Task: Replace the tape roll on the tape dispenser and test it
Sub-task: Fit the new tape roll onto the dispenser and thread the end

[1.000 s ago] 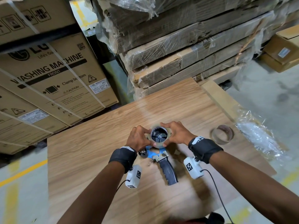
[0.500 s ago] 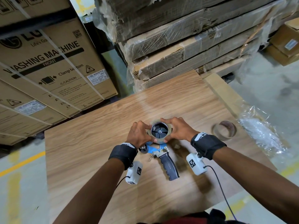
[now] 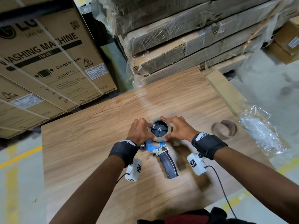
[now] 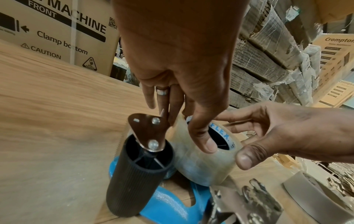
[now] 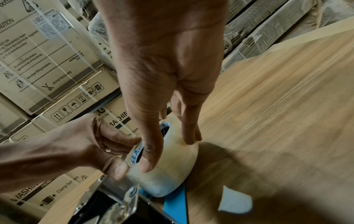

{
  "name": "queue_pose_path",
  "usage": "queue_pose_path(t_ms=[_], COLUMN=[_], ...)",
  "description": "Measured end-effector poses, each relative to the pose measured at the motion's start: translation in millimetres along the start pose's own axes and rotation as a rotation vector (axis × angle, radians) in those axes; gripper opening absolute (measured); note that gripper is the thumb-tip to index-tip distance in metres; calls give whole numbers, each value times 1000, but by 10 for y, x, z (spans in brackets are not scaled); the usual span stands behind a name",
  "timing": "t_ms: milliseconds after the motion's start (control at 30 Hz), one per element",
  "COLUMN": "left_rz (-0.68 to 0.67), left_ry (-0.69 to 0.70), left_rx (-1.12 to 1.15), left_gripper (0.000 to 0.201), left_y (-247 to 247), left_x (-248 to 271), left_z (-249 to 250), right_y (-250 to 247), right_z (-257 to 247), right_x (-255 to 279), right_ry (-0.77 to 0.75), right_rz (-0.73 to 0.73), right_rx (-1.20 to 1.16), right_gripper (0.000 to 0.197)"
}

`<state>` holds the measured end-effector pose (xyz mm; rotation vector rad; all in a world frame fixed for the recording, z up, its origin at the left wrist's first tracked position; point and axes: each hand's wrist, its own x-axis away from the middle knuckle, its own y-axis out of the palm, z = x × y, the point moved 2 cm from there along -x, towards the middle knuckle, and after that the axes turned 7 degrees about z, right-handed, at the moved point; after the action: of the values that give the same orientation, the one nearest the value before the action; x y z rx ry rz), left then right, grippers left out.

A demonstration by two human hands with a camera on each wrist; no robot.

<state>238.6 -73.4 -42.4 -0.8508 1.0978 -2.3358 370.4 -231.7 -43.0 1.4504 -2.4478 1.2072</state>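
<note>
On the worktop (image 3: 80, 143) the dispenser (image 3: 159, 151) lies flat, its black handle (image 3: 168, 165) pointing to 6 o'clock, nearest the person. Just beyond the handle, the clear tape roll (image 3: 159, 128) sits over the dispenser's black hub. The left hand (image 3: 139, 131) grips the roll from 9 o'clock, thumb and fingers curled round its rim. The right hand (image 3: 178, 129) grips it from 3 o'clock, thumb on the near edge, fingers over the far side. An empty cardboard core (image 3: 224, 129) lies at 3 o'clock, well apart. Cartons (image 3: 48, 62) stand beyond the worktop.
</note>
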Motion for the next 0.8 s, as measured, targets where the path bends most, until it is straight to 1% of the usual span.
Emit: queue_pose_path(t_ms=[100,333,500,633,733,800], left_rz=[5,1,-7,-2,-11,6], left_ry=[-5,-6,5,14,21,32], left_rx=[-2,-4,1,13,-26,-47], left_gripper=[91,84,85,99,89,91], left_y=[49,120,145,149,139,123], left_x=[-29,-65,-89,-96,-71,-41], left_z=[-38,-73,-78,-81,-66,-55], right_y=[7,25,30,25,22,15], right_z=[12,50,101,150,151,138], right_x=[-7,-37,-69,-81,-69,-53], right_ry=[-3,-6,-5,6,-1,-10], right_rz=[-9,-28,-44,-55,-63,-64], right_rx=[1,15,4,-52,-103,-118], right_gripper=[113,111,111,111,111,112])
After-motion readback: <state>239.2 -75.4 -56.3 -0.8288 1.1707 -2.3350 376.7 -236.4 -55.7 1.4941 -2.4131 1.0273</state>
